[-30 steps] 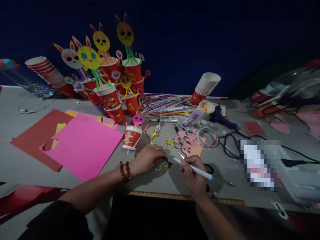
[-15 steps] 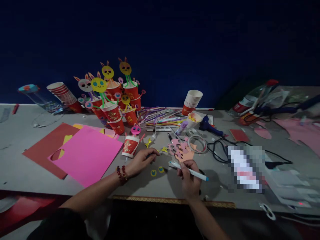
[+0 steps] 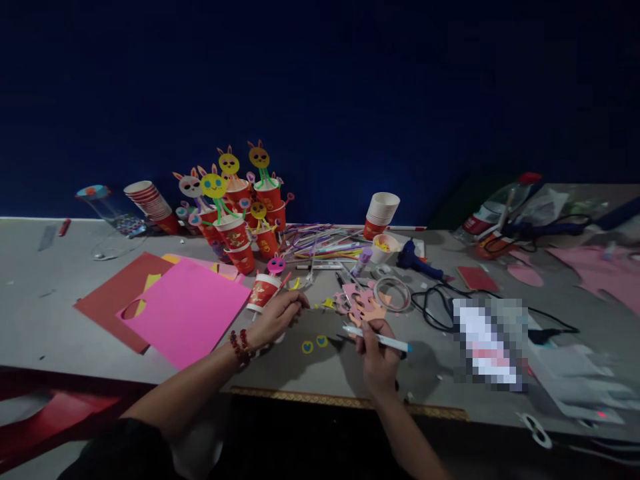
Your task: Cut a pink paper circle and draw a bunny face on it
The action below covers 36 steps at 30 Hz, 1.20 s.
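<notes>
My right hand [image 3: 380,350] is closed around a white marker [image 3: 383,339] with a light blue end, its tip pointing left just above the table. To its left lie two small yellow paper circles [image 3: 307,347] with blue hearts drawn on them. My left hand [image 3: 277,315], beaded bracelet at the wrist, has its fingers curled together beside a red-and-white paper cup [image 3: 263,293]. What those fingers hold, if anything, is hidden. On that cup stands a pink paper bunny face [image 3: 276,265]. Yellow paper scraps [image 3: 327,303] lie beyond the fingertips.
Several bunny-decorated cups [image 3: 235,233] stand at the back left, behind pink paper [image 3: 187,313]. Pipe cleaners [image 3: 325,243], a tape roll [image 3: 393,293], cut paper scraps [image 3: 367,303] and a blue glue gun [image 3: 420,260] lie beyond my right hand. Black cables [image 3: 435,310] run to the right.
My left hand has drawn back to the left, closer to the paper cup, and now covers part of a yellow scrap. My right hand keeps the marker in nearly the same place. The view has shifted slightly.
</notes>
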Motion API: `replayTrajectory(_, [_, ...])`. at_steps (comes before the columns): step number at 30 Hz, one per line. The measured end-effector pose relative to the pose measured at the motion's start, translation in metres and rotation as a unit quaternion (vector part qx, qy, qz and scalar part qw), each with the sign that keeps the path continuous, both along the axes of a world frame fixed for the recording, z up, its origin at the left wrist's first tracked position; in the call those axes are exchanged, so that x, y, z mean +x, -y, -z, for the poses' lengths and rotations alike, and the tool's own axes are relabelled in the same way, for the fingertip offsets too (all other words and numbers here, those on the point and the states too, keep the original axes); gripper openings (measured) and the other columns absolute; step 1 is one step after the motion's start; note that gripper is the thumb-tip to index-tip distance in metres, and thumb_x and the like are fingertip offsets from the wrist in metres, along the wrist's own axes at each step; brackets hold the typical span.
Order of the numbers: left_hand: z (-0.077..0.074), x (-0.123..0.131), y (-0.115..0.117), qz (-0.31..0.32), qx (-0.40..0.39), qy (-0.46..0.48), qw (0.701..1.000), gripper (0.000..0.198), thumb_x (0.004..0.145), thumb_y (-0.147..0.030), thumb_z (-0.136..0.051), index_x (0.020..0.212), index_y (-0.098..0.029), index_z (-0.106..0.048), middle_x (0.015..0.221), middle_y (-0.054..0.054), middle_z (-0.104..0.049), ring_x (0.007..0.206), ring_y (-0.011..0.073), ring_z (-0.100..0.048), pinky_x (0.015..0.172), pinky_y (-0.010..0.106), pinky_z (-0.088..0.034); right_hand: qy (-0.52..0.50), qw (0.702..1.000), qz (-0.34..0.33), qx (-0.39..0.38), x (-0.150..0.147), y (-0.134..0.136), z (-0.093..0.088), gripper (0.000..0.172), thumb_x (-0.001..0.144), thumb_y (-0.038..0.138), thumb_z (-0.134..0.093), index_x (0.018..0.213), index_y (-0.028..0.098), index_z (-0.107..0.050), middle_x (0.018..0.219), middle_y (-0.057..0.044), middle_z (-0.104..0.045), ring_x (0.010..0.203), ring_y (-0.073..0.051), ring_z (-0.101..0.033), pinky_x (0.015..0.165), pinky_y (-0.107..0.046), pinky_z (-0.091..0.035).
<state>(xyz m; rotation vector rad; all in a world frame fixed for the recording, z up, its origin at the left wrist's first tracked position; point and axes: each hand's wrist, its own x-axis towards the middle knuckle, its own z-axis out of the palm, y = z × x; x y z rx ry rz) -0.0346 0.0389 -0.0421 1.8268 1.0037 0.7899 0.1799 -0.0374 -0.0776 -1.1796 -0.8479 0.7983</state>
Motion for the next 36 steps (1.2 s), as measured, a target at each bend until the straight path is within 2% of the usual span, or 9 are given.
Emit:
replayTrajectory(5, [-0.003,0.009,0.007,-0.021,-0.023,0.04,0.999,0.032,0.1,-0.037,-0.04,0.12,-0.016,-0.053,0.086,0.002,-0.061,0.061,0.0101,-0.048,0.058,0.022,-0.042,0.015,1.0,-0.003,0.001,0.002,-0.001,0.001,0.032,0.089,0.046,-0.064,0.071,0.022,-0.053,0.048,0.009,-0.047,0.043,-0.011,-0.041,0.044,-0.023,-0.032])
replayTrajectory(7, [0.001,0.011,0.008,-0.028,-0.034,0.047,0.998,0.032,0.1,-0.038,-0.042,0.119,-0.016,-0.054,0.09,0.004,-0.064,0.06,0.0097,-0.048,0.057,0.021,-0.042,0.023,1.0,0.002,0.001,0.004,-0.002,0.001,0.032,0.089,0.045,-0.065,0.071,0.022,-0.053,0.048,0.009,-0.047,0.043,-0.011,-0.042,0.045,-0.023,-0.033])
replayTrajectory(12, [0.008,0.005,0.013,-0.028,-0.065,0.041,0.997,0.027,0.097,-0.037,-0.05,0.11,-0.016,-0.063,0.093,0.006,-0.069,0.074,0.0135,-0.059,0.066,0.023,-0.047,0.049,0.999,0.019,-0.004,0.007,-0.005,0.002,0.029,0.088,0.043,-0.066,0.072,0.021,-0.055,0.053,0.006,-0.052,0.047,-0.012,-0.047,0.049,-0.025,-0.038])
replayTrajectory(15, [0.004,0.0,0.018,-0.033,-0.116,0.047,0.992,0.027,0.095,-0.037,-0.052,0.109,-0.017,-0.064,0.091,0.005,-0.07,0.075,0.0141,-0.06,0.068,0.024,-0.048,0.052,0.998,0.014,-0.014,0.008,-0.004,0.004,0.027,0.088,0.043,-0.066,0.076,0.021,-0.057,0.056,0.004,-0.056,0.049,-0.013,-0.05,0.049,-0.025,-0.039])
replayTrajectory(20, [-0.005,-0.006,0.027,-0.026,-0.173,0.1,0.979,0.027,0.093,-0.035,-0.057,0.111,-0.017,-0.064,0.1,0.006,-0.069,0.085,0.0155,-0.06,0.076,0.026,-0.048,0.051,0.998,-0.021,-0.039,0.008,0.002,0.006,0.024,0.091,0.043,-0.062,0.08,0.021,-0.06,0.06,0.002,-0.062,0.049,-0.014,-0.051,0.045,-0.025,-0.036])
replayTrajectory(23, [-0.005,-0.006,0.033,-0.015,-0.166,0.117,0.979,0.029,0.097,-0.036,-0.05,0.116,-0.018,-0.063,0.101,0.006,-0.068,0.075,0.0129,-0.057,0.073,0.026,-0.047,0.043,0.997,-0.049,-0.046,0.007,0.006,-0.001,0.025,0.091,0.043,-0.061,0.078,0.022,-0.06,0.057,0.003,-0.06,0.048,-0.014,-0.049,0.044,-0.024,-0.034])
replayTrajectory(26, [-0.003,-0.003,0.042,-0.002,-0.124,0.095,0.988,0.035,0.102,-0.037,-0.041,0.129,-0.019,-0.055,0.102,0.007,-0.069,0.067,0.0112,-0.053,0.07,0.026,-0.047,0.029,0.995,-0.083,-0.054,0.003,0.01,-0.013,0.025,0.091,0.042,-0.06,0.076,0.022,-0.059,0.053,0.004,-0.058,0.045,-0.012,-0.047,0.042,-0.023,-0.033])
replayTrajectory(31, [-0.005,0.008,0.053,0.057,-0.091,0.083,0.991,0.039,0.103,-0.034,-0.042,0.14,-0.023,-0.041,0.107,0.007,-0.068,0.068,0.0111,-0.056,0.069,0.025,-0.049,0.004,0.987,-0.156,-0.042,-0.005,0.014,-0.03,0.025,0.094,0.04,-0.058,0.076,0.022,-0.057,0.054,0.004,-0.058,0.045,-0.011,-0.047,0.042,-0.021,-0.032])
replayTrajectory(36, [-0.012,0.012,0.055,0.086,-0.056,0.077,0.992,0.044,0.103,-0.029,-0.043,0.145,-0.025,-0.034,0.112,0.008,-0.068,0.073,0.0124,-0.061,0.075,0.026,-0.052,0.026,0.983,-0.18,-0.029,-0.01,0.014,-0.038,0.025,0.094,0.039,-0.058,0.076,0.021,-0.058,0.056,0.004,-0.058,0.048,-0.011,-0.049,0.045,-0.021,-0.036])
